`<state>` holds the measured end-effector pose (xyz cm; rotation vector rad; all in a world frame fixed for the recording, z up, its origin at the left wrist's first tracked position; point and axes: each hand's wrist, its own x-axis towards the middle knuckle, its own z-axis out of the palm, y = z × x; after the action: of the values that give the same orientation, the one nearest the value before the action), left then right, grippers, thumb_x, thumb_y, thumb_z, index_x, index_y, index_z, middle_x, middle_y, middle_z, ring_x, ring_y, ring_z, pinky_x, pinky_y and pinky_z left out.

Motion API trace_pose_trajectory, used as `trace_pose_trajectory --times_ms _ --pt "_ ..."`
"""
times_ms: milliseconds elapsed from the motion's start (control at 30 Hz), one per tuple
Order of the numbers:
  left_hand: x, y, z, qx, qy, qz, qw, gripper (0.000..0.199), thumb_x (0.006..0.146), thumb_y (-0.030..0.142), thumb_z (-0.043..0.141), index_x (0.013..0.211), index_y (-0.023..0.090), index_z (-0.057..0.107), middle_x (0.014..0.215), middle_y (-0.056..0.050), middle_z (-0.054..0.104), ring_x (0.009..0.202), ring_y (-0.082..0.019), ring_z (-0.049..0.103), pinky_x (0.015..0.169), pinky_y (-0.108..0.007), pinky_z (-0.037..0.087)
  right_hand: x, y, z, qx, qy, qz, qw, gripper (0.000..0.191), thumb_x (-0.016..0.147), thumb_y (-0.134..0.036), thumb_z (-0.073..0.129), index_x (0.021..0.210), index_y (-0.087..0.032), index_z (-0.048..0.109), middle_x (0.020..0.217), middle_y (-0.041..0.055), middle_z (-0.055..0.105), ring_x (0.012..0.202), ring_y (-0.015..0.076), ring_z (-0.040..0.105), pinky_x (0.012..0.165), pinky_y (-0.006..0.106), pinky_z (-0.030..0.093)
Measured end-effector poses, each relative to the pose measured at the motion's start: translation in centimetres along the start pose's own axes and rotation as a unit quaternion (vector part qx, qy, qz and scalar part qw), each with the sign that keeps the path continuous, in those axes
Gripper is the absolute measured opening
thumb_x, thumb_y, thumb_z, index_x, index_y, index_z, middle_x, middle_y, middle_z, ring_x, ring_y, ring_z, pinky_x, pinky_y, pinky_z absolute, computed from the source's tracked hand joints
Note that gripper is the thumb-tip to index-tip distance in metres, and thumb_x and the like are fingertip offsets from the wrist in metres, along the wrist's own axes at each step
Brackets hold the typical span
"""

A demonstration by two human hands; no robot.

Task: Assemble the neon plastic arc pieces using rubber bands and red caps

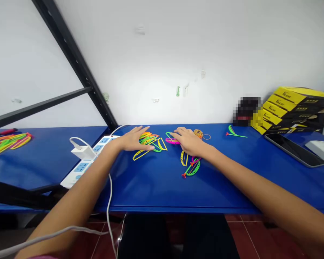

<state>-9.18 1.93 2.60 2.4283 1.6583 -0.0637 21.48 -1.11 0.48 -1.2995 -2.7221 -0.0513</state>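
My left hand (134, 139) hovers at the left of a pile of small plastic toy bows (148, 139) in yellow, green and orange, its fingers stretched out and its thumb spread. A yellow bow (140, 154) lies just below that thumb. My right hand (188, 141) reaches palm down over a magenta bow (172, 141), with bent fingers somewhat apart; whether the fingertips touch it is unclear. Below the right hand lie another yellow bow (183, 158) and a green bow (196, 169) with a red-tipped stick (185, 174). Rubber bands (198, 133) lie behind the right wrist.
A white power strip (101, 144) with a plugged-in charger (83, 152) and cable stands left. Yellow-black boxes (288, 106), a phone (294, 149) and a white object (322, 151) are right. A green bow with a stick (236, 135) lies near the wall. A black metal frame (78, 64) rises left.
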Motion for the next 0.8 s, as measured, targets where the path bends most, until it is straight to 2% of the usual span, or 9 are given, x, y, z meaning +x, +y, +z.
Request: trace_pose_trajectory --times_ms 67,133,200,333,533,633,700,767,800 --pt "-0.9 0.8 0.8 0.022 -0.008 -0.017 1.000 0.140 0.066 0.095 0.067 0.175 0.020 0.020 0.179 -0.023 0.016 0.166 -0.046 0.014 0.131 -0.062 0.020 0.6 -0.6 -0.2 0.036 -0.033 -0.008 0.999 0.052 0.099 -0.002 0.044 0.146 -0.007 0.064 0.153 0.0235 0.058 0.142 0.0346 0.049 0.111 0.045 0.044" --pt "-2.0 1.3 2.0 0.027 -0.005 -0.036 0.999 0.128 0.077 0.092 0.059 0.174 0.018 0.021 0.178 -0.024 0.016 0.166 -0.045 0.015 0.130 -0.064 0.019 1.2 -1.7 -0.3 0.053 -0.050 -0.008 0.997 0.046 0.097 -0.001 0.046 0.134 -0.008 0.072 0.147 0.0237 0.063 0.133 0.0336 0.056 0.107 0.044 0.047" --pt "-3.1 1.7 3.4 0.016 0.035 -0.076 0.996 0.109 0.094 0.086 0.039 0.174 0.013 0.022 0.178 -0.026 0.015 0.165 -0.045 0.017 0.130 -0.064 0.020 1.8 -3.3 -0.2 0.058 -0.049 -0.005 0.997 0.042 0.098 -0.003 0.045 0.128 -0.008 0.074 0.143 0.0243 0.065 0.126 0.0330 0.060 0.103 0.043 0.049" --pt "-4.2 2.6 5.8 -0.012 0.114 -0.181 0.977 0.098 0.105 0.069 0.034 0.169 -0.004 0.024 0.175 -0.036 0.012 0.164 -0.049 0.019 0.130 -0.060 0.025 3.1 -6.8 0.4 0.076 -0.041 0.021 0.996 0.035 0.100 -0.007 0.047 0.120 -0.008 0.075 0.138 0.0251 0.066 0.123 0.0324 0.061 0.101 0.040 0.050" --pt "-4.1 3.8 6.8 -0.031 0.148 -0.186 0.971 0.078 0.108 0.045 0.034 0.162 -0.012 0.029 0.170 -0.042 0.020 0.162 -0.049 0.025 0.126 -0.061 0.033 5.7 -9.8 0.7 0.120 -0.015 0.029 0.992 0.026 0.100 -0.007 0.050 0.105 -0.008 0.076 0.121 0.0232 0.074 0.112 0.0287 0.066 0.097 0.034 0.048" --pt "-4.3 5.1 6.3 -0.016 0.200 -0.175 0.964 0.078 0.109 0.049 0.035 0.163 -0.007 0.032 0.173 -0.038 0.018 0.164 -0.051 0.016 0.129 -0.067 0.022 6.0 -8.2 -0.5 0.149 0.005 0.028 0.988 0.029 0.099 -0.005 0.047 0.102 -0.011 0.075 0.112 0.0157 0.077 0.097 0.0225 0.067 0.085 0.028 0.047" --pt "-4.1 6.5 5.3 -0.005 0.257 -0.121 0.959 0.076 0.108 0.050 0.040 0.162 -0.002 0.037 0.174 -0.033 0.022 0.165 -0.050 0.014 0.130 -0.069 0.018 5.2 -5.6 -1.8 0.161 0.034 0.037 0.986 0.034 0.100 -0.002 0.042 0.111 -0.009 0.073 0.116 0.0148 0.076 0.098 0.0203 0.066 0.086 0.026 0.045" --pt "-3.3 8.2 4.0 -0.032 0.275 -0.029 0.961 0.066 0.109 0.048 0.041 0.156 0.003 0.050 0.165 -0.029 0.045 0.160 -0.045 0.033 0.129 -0.061 0.029 3.6 -2.5 -3.0 0.172 0.058 0.047 0.982 0.035 0.106 -0.010 0.041 0.126 -0.010 0.069 0.114 0.0135 0.077 0.095 0.0195 0.067 0.083 0.026 0.044" --pt "-2.7 9.0 3.3 -0.063 0.279 0.009 0.958 0.057 0.110 0.043 0.039 0.150 0.006 0.056 0.153 -0.025 0.060 0.151 -0.040 0.049 0.126 -0.056 0.037 2.6 -1.0 -3.4 0.168 0.076 0.068 0.980 0.032 0.108 -0.016 0.043 0.122 -0.010 0.071 0.109 0.0138 0.078 0.090 0.0200 0.067 0.080 0.027 0.043"
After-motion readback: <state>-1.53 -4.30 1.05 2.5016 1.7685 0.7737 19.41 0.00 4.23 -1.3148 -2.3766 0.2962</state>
